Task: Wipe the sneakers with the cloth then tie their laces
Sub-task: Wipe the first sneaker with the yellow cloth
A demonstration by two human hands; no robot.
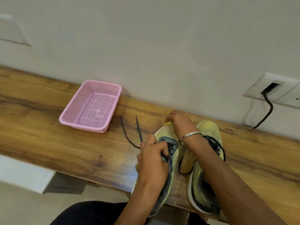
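Observation:
Two yellow-green sneakers with dark tongues stand side by side on the wooden shelf [48, 124], toes toward the wall. My left hand [154, 158] grips the left sneaker [168, 176] at its tongue and lace area. My right hand [180, 122] reaches across to that sneaker's toe and pinches a small yellow cloth [168, 122], mostly hidden under the fingers. Loose black lace ends [129, 133] of the left sneaker trail onto the wood to its left. The right sneaker [206, 172] sits under my right forearm, its black lace looping untied between the shoes.
A pink perforated plastic basket [90, 106] stands on the shelf against the wall, left of the shoes. A white wall socket [272, 90] with a black cable hangs at the right. My dark-clothed knee shows at the bottom.

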